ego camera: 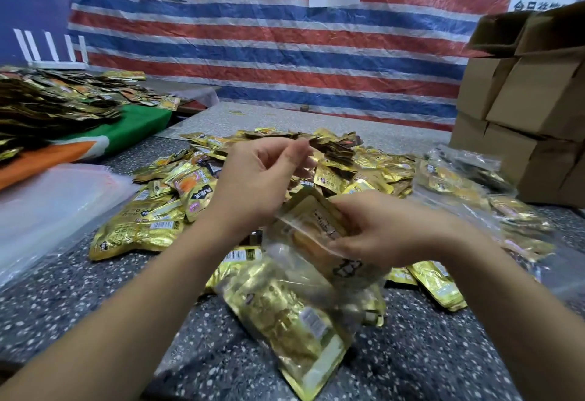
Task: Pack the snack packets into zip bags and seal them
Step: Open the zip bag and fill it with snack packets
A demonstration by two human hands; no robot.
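Note:
A clear zip bag (294, 302) holding gold snack packets hangs over the speckled table (79, 299) in front of me, its bottom resting on the surface. My right hand (380, 233) grips the bag's upper part and a gold packet (311, 220) sticking out of its mouth. My left hand (253, 176) is raised just above and left of the mouth, fingers curled with thumb and fingertips close together; whether it pinches the thin bag edge is unclear. Behind both hands lies a heap of loose gold packets (364, 173).
A stack of empty clear zip bags (47, 210) lies at the left. Filled zip bags (468, 185) sit at the right, in front of stacked cardboard boxes (522, 109). Another packet pile (47, 100) covers a green and orange cloth (133, 128) at far left. A striped tarp hangs behind.

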